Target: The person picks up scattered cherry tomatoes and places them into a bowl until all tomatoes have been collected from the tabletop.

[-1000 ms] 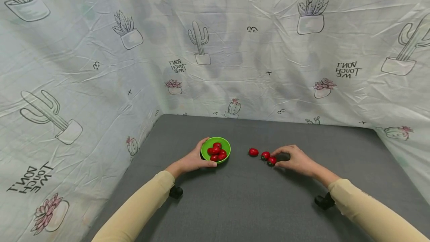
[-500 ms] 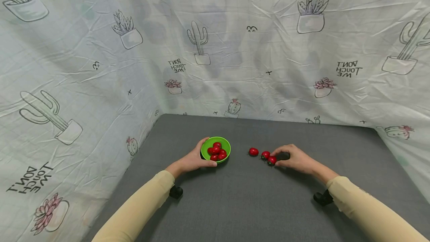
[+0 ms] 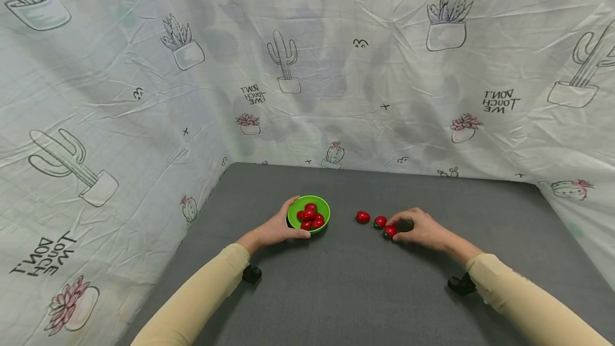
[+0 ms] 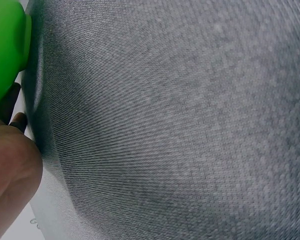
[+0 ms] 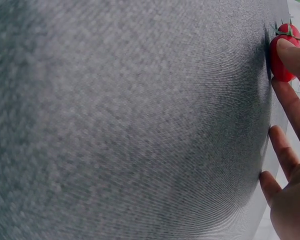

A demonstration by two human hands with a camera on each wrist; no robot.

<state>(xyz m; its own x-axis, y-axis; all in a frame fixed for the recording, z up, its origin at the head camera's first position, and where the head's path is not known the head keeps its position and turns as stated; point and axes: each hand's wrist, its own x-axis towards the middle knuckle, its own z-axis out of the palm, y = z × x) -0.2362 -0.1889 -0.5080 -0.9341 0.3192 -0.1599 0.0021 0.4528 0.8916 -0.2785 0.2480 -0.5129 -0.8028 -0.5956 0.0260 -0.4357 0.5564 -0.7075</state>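
Note:
My left hand (image 3: 278, 229) holds a green bowl (image 3: 324, 208) by its left side, thumb along the near rim and fingers round the far side. Several red cherry tomatoes (image 3: 308, 215) lie in it. In the left wrist view only the outer wall of the bowl (image 4: 4, 50) shows, with the hand (image 4: 12, 165) below. My right hand (image 3: 423, 229) pinches a cherry tomato (image 3: 390, 232) between thumb and fingers, down at the tabletop. Its green stem end shows in the right wrist view, where the thumb covers part of the tomato (image 5: 276, 65).
Two more cherry tomatoes, one (image 3: 380, 222) close beside the pinched one and another (image 3: 362, 217) farther left, lie between the hands. They rest on a dark grey tabletop (image 3: 346, 292). A white cactus-print cloth (image 3: 336, 68) hangs behind the table and along its left side.
The pinched tomato has shifted very slightly right and nearer along with my right hand's fingertips. My left hand and the bowl have stayed in place.

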